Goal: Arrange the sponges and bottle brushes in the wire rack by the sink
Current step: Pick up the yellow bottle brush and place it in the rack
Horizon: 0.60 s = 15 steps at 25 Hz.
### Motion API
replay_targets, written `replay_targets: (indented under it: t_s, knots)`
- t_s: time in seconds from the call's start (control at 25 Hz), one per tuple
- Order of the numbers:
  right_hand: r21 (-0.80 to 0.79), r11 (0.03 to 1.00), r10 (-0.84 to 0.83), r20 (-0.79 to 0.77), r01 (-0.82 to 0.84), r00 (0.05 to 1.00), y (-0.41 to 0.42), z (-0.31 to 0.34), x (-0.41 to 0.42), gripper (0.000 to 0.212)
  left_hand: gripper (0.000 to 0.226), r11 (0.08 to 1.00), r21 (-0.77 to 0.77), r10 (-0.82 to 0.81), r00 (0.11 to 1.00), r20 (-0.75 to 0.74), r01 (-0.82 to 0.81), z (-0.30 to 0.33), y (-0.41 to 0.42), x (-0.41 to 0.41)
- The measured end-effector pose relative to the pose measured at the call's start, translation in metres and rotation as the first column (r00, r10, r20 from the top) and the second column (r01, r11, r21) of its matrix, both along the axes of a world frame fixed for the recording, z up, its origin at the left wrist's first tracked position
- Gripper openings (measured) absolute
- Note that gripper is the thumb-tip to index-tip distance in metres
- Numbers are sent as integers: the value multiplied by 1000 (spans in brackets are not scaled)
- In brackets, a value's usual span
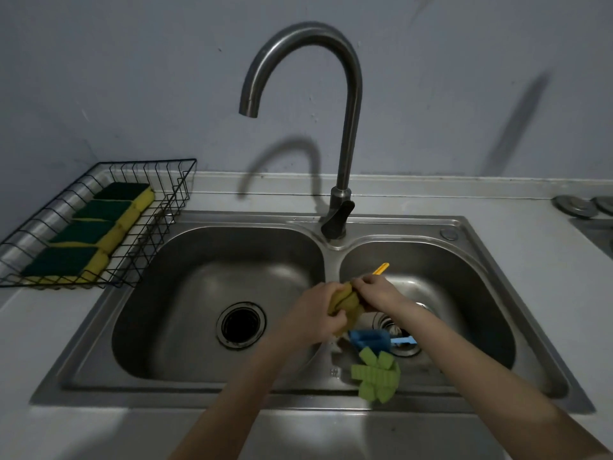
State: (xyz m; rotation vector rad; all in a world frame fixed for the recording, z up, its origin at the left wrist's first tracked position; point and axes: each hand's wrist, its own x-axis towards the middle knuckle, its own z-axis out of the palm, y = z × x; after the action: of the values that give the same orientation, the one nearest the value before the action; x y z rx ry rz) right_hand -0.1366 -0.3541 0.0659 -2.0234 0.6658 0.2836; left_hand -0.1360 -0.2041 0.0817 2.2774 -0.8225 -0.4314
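Over the divider of the double sink (232, 220), my left hand (315, 313) squeezes the yellow sponge head of a bottle brush (346, 302). My right hand (378, 288) grips the same brush near its orange handle (380, 268), which pokes out toward the back. In the right basin lie a blue bottle brush (370, 338) and a green sponge-headed brush (376, 375). The black wire rack (159, 207) stands on the counter at the left and holds several yellow sponges with green scouring tops (83, 232) in a row.
A tall curved steel faucet (348, 134) rises behind the divider. The left basin has an open drain (241, 324). Round metal lids (575, 205) lie on the counter at the far right. The wall stands close behind.
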Motion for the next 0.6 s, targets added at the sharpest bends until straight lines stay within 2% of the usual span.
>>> replay_targets:
  t_s: [0.44, 0.6]
  knots:
    - [25, 998, 54, 98, -57, 994, 91, 20, 11, 22, 47, 978, -96, 189, 981, 43, -184, 9, 96, 0]
    - [53, 995, 83, 108, -89, 991, 134, 22, 21, 24, 57, 968, -82, 240, 971, 18, -238, 11, 139, 6]
